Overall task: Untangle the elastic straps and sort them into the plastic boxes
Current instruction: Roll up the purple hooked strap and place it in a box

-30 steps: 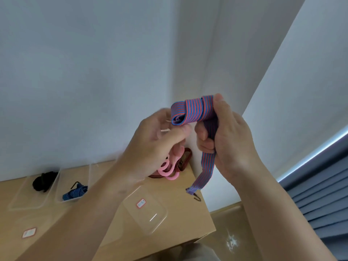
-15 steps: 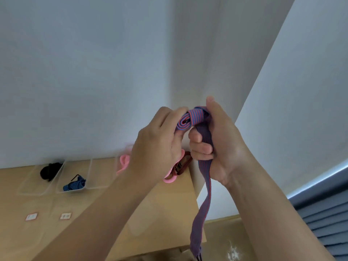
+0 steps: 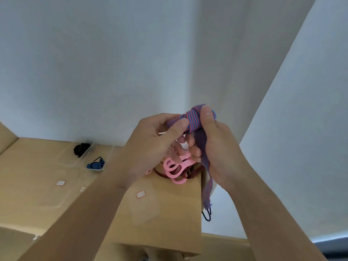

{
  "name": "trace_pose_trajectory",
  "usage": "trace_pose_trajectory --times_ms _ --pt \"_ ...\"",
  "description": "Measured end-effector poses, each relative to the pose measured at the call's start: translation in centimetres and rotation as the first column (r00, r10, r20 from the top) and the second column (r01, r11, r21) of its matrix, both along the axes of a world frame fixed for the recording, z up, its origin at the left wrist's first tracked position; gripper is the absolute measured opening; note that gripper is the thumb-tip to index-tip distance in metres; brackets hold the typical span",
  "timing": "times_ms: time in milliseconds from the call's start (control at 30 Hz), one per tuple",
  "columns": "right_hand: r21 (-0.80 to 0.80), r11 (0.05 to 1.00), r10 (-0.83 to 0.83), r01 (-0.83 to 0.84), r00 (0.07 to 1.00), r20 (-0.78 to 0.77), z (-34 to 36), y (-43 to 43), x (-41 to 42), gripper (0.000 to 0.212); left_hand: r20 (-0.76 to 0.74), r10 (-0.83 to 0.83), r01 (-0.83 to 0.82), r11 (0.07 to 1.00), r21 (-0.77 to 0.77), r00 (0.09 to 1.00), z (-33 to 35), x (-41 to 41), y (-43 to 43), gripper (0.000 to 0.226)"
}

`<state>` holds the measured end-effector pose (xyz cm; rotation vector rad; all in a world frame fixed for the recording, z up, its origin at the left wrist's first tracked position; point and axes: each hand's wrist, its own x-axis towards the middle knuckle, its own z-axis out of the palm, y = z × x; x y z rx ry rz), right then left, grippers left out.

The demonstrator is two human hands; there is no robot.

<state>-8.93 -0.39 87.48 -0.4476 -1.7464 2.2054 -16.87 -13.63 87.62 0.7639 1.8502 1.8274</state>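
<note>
Since half a second earlier, the striped elastic strap [image 3: 194,120] has been wound tighter and drawn up: its tail [image 3: 206,191] then ran out of the bottom of the view, and it now ends in view with its black wire hook [image 3: 207,215] hanging free just off the right edge of the table [image 3: 28,176]. Strap is held in the air in front of the white wall [image 3: 94,63], above the table's far right corner, bunched into a small knot-like roll at the top. Left hand [image 3: 154,146] pinches the left side of the roll between thumb and forefinger. Right hand [image 3: 216,153] grips the strap, with the thumb pressed on top of the roll and the fingers curled round the band just below it; the tail leaves the bottom of that fist. Behind and below the hands, pink plastic hooks [image 3: 175,168] lie on the table tangled with a dark red-brown strap [image 3: 194,173]; whether the left hand's lower fingers touch the pink pieces cannot be told from this angle. Farther left, against the wall, stand clear plastic boxes [image 3: 85,157]: one holds a black strap [image 3: 81,148], the next a blue strap [image 3: 96,164]. Nearer on the table lies a clear lid [image 3: 145,210] with a red-edged label [image 3: 140,194]; a second such label [image 3: 60,183] shows to the left.
</note>
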Motion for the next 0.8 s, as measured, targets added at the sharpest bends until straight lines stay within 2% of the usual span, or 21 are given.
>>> trace_pose_trajectory --times_ms 67,133,167,200,267,300,367,433,467,533,567,600,633,667,733,800 --pt "0.009 1.000 0.010 -0.010 1.000 0.012 -0.1 0.2 -0.1 0.063 -0.114 0.092 -0.093 0.996 -0.002 0.989 -0.1 0.7 0.7 0.016" --pt "-0.016 1.000 0.014 -0.013 0.997 0.077 -0.2 0.6 -0.3 0.063 -0.267 0.227 -0.238 0.971 -0.009 0.937 -0.5 1.0 1.2 0.010" --pt "-0.053 0.998 0.022 -0.016 0.992 0.121 -0.2 0.9 -0.3 0.063 -0.414 0.291 -0.323 0.946 -0.008 0.862 -0.8 1.1 1.4 0.013" --pt "-0.115 0.993 0.041 -0.022 0.986 0.162 -0.3 1.1 -0.4 0.061 -0.594 0.323 -0.398 0.917 0.005 0.737 -1.2 1.1 1.5 0.018" --pt "-0.258 0.965 0.106 -0.050 0.972 0.208 -0.3 1.3 -0.5 0.057 -0.863 0.267 -0.485 0.874 0.028 0.430 -1.8 1.3 1.6 0.025" --pt "-0.301 0.951 0.140 -0.070 0.967 0.215 -0.4 1.4 -0.5 0.056 -0.920 0.217 -0.505 0.863 0.025 0.326 -2.0 1.5 1.7 0.026" --pt "-0.310 0.946 0.171 -0.097 0.960 0.223 -0.4 1.4 -0.6 0.052 -0.957 0.154 -0.483 0.875 0.017 0.245 -2.2 1.5 1.8 0.031" --pt "-0.282 0.956 0.147 -0.078 0.962 0.230 -0.6 1.5 -0.7 0.047 -0.952 0.115 -0.409 0.912 -0.012 0.284 -2.3 1.2 1.7 0.037" --pt "-0.276 0.959 0.128 -0.065 0.967 0.219 -0.6 1.6 -0.8 0.044 -0.927 0.096 -0.355 0.934 -0.042 0.363 -2.2 0.9 1.6 0.040" --pt "-0.258 0.964 0.104 -0.058 0.981 0.166 -0.6 1.9 -1.1 0.042 -0.751 0.116 -0.264 0.961 -0.080 0.651 -2.0 0.7 1.6 0.044" --pt "-0.232 0.971 0.096 -0.064 0.987 0.130 -0.5 2.0 -1.3 0.043 -0.576 0.171 -0.257 0.964 -0.071 0.799 -1.6 0.8 1.7 0.043" --pt "-0.186 0.980 0.088 -0.069 0.992 0.093 -0.4 2.1 -1.6 0.045 -0.366 0.224 -0.258 0.965 -0.048 0.903 -1.2 0.8 1.9 0.041" --pt "-0.125 0.990 0.077 -0.069 0.995 0.058 -0.3 2.1 -1.8 0.049 -0.177 0.241 -0.249 0.968 -0.024 0.954 -0.8 0.7 2.1 0.038" --pt "-0.061 0.996 0.063 -0.061 0.998 0.031 -0.3 2.0 -2.0 0.055 -0.064 0.227 -0.228 0.974 -0.005 0.972 -0.5 0.6 2.2 0.034" --pt "0.037 0.999 0.035 -0.035 0.999 0.007 -0.2 1.9 -2.3 0.066 -0.027 0.194 -0.194 0.981 0.024 0.981 -0.2 0.4 2.4 0.023" --pt "0.070 0.997 0.016 -0.018 1.000 0.024 -0.2 1.7 -2.4 0.071 -0.064 0.242 -0.240 0.970 0.045 0.968 -0.1 0.3 2.6 0.015"
